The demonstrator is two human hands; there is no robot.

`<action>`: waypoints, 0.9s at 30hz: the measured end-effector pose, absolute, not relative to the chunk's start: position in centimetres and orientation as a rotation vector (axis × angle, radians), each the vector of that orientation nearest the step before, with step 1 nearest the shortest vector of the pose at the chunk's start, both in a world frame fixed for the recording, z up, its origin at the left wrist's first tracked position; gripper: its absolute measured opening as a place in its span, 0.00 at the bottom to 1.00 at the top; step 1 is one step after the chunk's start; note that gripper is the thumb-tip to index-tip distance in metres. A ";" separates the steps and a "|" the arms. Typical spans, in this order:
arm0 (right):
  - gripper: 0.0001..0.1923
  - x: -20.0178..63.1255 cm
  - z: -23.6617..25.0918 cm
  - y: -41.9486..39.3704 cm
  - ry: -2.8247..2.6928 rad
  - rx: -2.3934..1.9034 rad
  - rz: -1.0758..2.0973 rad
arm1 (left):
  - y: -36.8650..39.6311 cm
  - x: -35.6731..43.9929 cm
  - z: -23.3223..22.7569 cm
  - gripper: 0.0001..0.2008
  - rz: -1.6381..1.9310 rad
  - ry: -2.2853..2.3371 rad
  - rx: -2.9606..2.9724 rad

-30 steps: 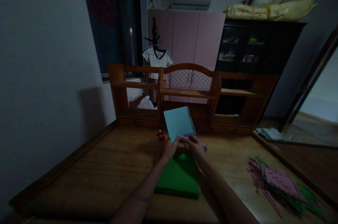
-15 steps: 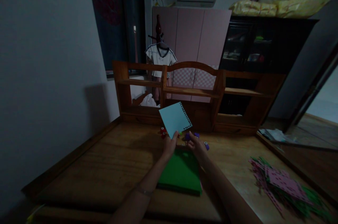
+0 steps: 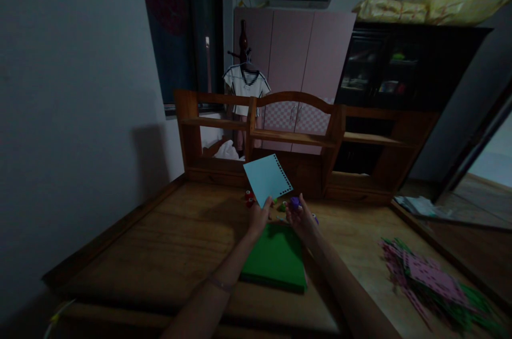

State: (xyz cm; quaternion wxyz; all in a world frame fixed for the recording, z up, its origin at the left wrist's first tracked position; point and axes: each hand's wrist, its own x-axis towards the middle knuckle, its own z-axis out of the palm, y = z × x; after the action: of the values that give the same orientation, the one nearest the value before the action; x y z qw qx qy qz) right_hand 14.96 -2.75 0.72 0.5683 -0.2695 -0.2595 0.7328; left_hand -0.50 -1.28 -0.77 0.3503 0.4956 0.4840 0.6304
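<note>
My left hand (image 3: 260,216) pinches the lower corner of a light blue paper sheet (image 3: 266,176). The sheet tilts upward, and a row of dark holes runs along its right edge. In the fingers of my right hand (image 3: 303,220) sits a small purple object (image 3: 295,202), too dim to name. Below both hands lies a green stack of sheets (image 3: 274,261), flat on the wooden desk (image 3: 180,243). Two small red pieces (image 3: 249,199) with pale ends rest left of the paper. A small green piece (image 3: 282,207) lies between my hands, and another purple piece (image 3: 316,219) shows behind my right hand.
Pink and green cut strips (image 3: 436,280) are heaped at the desk's right. A wooden shelf unit (image 3: 296,139) rises along the back edge. To the left is a white wall (image 3: 88,115); papers (image 3: 418,206) lie beyond the right edge.
My right hand has turned its palm upward and lifted the purple object slightly. The left hand still holds the blue sheet in nearly the same place. The view has shifted a little.
</note>
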 end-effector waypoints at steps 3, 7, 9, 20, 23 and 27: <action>0.18 15.0 0.4 -2.4 -0.602 -0.630 1.758 | -1.3 -0.6 -0.8 0.18 1.619 1.240 1.312; 0.17 15.0 0.2 -2.3 -0.639 -0.626 1.771 | -1.3 -0.6 -0.8 0.19 1.612 1.243 1.310; 0.18 14.9 0.3 -2.4 -0.675 -0.636 1.754 | -1.2 -0.6 -0.8 0.19 1.610 1.247 1.305; 0.27 13.6 2.5 -4.4 -1.144 -0.970 1.129 | -1.4 -0.6 -0.6 0.18 1.592 1.275 1.312; 0.23 13.2 2.7 -5.2 -1.289 -0.932 0.988 | -1.8 -0.6 -0.1 0.17 1.599 1.269 1.300; 0.19 12.7 2.7 -5.7 -1.412 -0.921 0.824 | -2.0 -0.6 0.1 0.17 1.597 1.276 1.281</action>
State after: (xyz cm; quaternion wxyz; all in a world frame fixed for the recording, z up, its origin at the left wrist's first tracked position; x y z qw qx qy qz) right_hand 12.68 -5.72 2.66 0.5913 -0.3959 -0.6068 0.3542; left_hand -0.63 -1.97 0.15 0.3566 0.4961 0.4942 0.6185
